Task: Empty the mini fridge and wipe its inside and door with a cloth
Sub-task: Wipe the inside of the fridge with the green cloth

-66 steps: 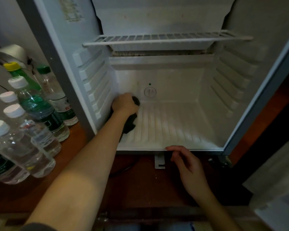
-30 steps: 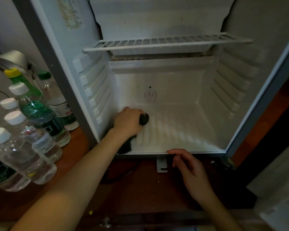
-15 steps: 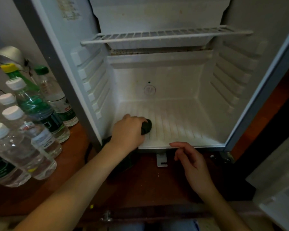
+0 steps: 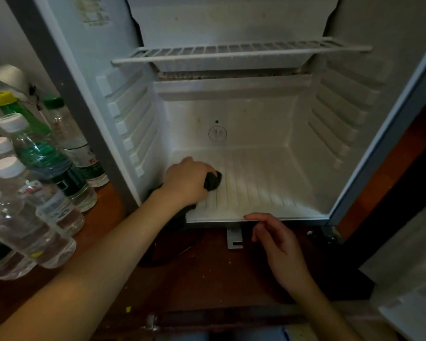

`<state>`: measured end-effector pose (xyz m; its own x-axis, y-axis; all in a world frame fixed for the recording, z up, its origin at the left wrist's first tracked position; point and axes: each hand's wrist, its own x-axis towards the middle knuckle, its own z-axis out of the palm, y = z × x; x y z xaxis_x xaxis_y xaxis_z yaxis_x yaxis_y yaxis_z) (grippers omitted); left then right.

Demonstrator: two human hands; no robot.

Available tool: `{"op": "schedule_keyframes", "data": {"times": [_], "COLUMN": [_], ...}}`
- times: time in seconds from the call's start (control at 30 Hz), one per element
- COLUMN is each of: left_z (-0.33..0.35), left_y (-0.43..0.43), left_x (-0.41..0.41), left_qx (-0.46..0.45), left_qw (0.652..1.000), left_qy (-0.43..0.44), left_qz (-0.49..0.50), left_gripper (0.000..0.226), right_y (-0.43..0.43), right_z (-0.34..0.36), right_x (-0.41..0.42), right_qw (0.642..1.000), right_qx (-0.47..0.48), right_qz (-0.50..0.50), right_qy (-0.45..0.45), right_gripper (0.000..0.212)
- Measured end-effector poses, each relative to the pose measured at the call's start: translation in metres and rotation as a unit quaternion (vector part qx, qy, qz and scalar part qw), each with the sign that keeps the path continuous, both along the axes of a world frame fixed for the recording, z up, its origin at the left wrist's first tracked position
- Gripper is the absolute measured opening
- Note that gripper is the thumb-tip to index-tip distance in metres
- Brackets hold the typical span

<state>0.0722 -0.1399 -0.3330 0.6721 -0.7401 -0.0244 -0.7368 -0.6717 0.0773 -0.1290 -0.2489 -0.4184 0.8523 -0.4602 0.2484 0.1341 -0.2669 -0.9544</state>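
I had the left hand [image 4: 186, 182] clamped on the cloth [image 4: 213, 180] at front-left of the fridge [image 4: 256, 114] floor, right hand [image 4: 278, 244] loose and empty by the lip. A wide backswing could've toppled the bottles [image 4: 42, 193] nearby.

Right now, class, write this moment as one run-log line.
left hand: grips dark cloth on white ribbed fridge floor | right hand: open, near front edge | clear plastic bottles: outside, left

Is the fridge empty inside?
Empty: the mini fridge holds only its bare wire shelf, plus the left hand gripping a dark cloth.
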Motion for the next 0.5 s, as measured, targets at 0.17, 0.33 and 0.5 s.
{"op": "schedule_keyframes", "data": {"times": [0.17,0.33,0.5], "left_z": [0.0,0.012,0.009], "left_y": [-0.018,-0.052,-0.034], "left_x": [0.03,0.051,0.016], "left_qx": [-0.012,0.043,0.12], "left_qw": [1.0,0.994,0.985], "left_qy": [-0.023,-0.097,-0.121], "left_qz": [0.011,0.029,0.015], "left_gripper": [0.041,0.025,0.019], "right_y": [-0.001,-0.002,-0.001], "right_z": [0.0,0.0,0.0], "right_x": [0.001,0.001,0.0], "right_qw": [1.0,1.0,1.0], "right_qx": [-0.001,-0.002,0.003], "right_qz": [0.001,-0.015,-0.009], "right_qy": [0.004,0.004,-0.002], "right_gripper": [0.023,0.025,0.025]}}
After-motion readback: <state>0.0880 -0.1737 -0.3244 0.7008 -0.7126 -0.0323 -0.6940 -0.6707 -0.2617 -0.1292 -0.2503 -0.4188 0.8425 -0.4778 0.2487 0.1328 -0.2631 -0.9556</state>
